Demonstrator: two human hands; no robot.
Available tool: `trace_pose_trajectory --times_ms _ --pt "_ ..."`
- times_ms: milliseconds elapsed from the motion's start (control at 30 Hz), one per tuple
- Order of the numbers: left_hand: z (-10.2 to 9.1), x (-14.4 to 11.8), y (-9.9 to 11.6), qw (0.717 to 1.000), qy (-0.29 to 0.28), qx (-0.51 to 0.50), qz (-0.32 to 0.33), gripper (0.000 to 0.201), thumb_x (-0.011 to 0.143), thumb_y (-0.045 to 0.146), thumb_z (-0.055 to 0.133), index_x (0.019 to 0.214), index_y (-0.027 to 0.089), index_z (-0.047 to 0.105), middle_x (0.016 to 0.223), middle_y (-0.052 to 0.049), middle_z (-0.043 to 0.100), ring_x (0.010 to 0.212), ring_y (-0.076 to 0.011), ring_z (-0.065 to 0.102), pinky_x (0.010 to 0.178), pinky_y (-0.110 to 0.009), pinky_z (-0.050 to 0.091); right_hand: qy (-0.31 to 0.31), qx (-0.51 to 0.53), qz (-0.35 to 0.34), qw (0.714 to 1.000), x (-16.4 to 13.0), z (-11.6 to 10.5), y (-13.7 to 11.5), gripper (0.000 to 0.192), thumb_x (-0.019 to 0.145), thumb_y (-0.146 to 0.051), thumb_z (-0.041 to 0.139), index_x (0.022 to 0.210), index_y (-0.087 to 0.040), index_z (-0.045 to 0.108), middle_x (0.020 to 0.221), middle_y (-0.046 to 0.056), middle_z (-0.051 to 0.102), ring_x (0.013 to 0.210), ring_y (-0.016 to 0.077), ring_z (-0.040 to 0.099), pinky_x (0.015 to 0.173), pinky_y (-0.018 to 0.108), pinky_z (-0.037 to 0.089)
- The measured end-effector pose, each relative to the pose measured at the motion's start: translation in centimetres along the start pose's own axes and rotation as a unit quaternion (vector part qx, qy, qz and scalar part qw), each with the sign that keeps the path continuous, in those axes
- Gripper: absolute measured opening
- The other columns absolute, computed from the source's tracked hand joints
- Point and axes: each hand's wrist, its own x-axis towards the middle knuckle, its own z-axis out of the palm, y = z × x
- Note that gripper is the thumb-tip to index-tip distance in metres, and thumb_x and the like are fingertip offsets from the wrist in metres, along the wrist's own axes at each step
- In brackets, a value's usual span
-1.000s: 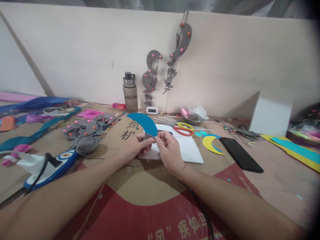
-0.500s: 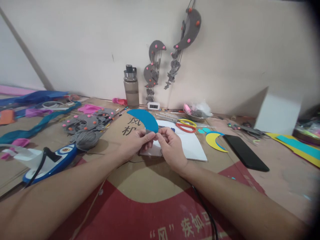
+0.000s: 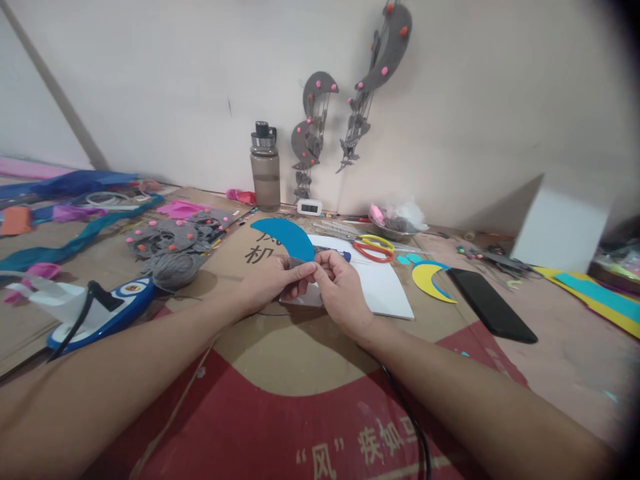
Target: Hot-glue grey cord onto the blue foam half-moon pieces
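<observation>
A blue crescent cutout (image 3: 287, 235) is raised above the cardboard, its lower tip between my two hands. My left hand (image 3: 280, 283) pinches that tip with the thumb on top. Close against it, my right hand (image 3: 343, 287) has thumb and forefinger pressed together at the same tip; whether a thread or other small thing is also there cannot be made out. Behind and below the hands lies a white sheet (image 3: 387, 290). Red-and-yellow-handled scissors (image 3: 374, 248) rest on its far edge. To the right, a yellow crescent (image 3: 431, 281) lies over a blue one.
A black phone (image 3: 493, 307) lies at the right. A water bottle (image 3: 266, 170) and small clock (image 3: 309, 208) stand by the wall, where grey crescent garlands (image 3: 387, 50) hang. Grey yarn (image 3: 175, 270) and a blue-and-white power strip (image 3: 120, 307) are at the left.
The head view has shifted slightly. Both hands keep their pinch at the crescent's lower tip, with the fingertips drawn a little closer together.
</observation>
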Motion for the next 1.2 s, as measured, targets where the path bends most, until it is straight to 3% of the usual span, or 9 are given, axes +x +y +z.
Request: trace_pose_trajectory --times_ms 333,567,933,1133,1200 --pt "0.31 -0.13 -0.3 0.995 0.032 -0.093 0.013 0.045 0.074 0.058 0.055 0.062 0.015 0.057 0.052 0.0 0.053 0.042 -0.0078 0.043 0.041 -0.021 0.028 0.019 -0.004 -0.019 1.0 -0.5 0.03 -0.47 0.013 0.085 -0.036 0.048 0.082 -0.023 0.045 0.069 -0.002 0.061 0.059 0.0129 0.06 0.058 0.026 0.048" --pt "0.14 -0.05 -0.43 1.0 0.0 -0.027 0.011 0.049 0.078 0.058 0.05 0.055 0.015 0.056 0.048 -0.001 0.051 0.041 -0.0081 0.041 0.041 -0.022 0.025 -0.014 -0.003 -0.005 1.0 -0.24 0.07 -0.08 0.013 0.086 -0.034 0.049 0.08 -0.022 0.045 0.06 -0.003 0.058 0.057 0.0133 0.06 0.06 0.027 0.048" --pt "0.16 -0.02 -0.38 1.0 0.006 0.004 0.006 0.051 0.078 0.059 0.049 0.055 0.015 0.057 0.048 -0.002 0.052 0.041 -0.0086 0.043 0.041 -0.022 0.025 -0.013 0.007 -0.01 1.0 -0.15 0.06 0.2 0.011 0.086 -0.032 0.048 0.081 -0.022 0.046 0.058 -0.004 0.058 0.056 0.0132 0.06 0.058 0.027 0.049" --pt "0.3 -0.34 -0.19 0.998 0.031 -0.059 0.019 0.047 0.075 0.059 0.053 0.063 0.015 0.06 0.054 -0.002 0.055 0.043 -0.0087 0.045 0.042 -0.022 0.028 0.006 0.018 -0.019 1.0 -0.5 0.02 -0.35 0.013 0.085 -0.035 0.05 0.083 -0.023 0.045 0.065 -0.002 0.06 0.058 0.0141 0.061 0.059 0.028 0.05" --pt "0.28 -0.43 -0.03 0.999 0.032 -0.032 0.018 0.049 0.076 0.06 0.052 0.06 0.014 0.06 0.051 -0.002 0.055 0.042 -0.009 0.045 0.042 -0.022 0.029 -0.004 0.01 -0.013 1.0 -0.47 0.04 -0.29 0.013 0.086 -0.035 0.049 0.083 -0.023 0.045 0.064 -0.002 0.059 0.059 0.0141 0.061 0.06 0.029 0.05"
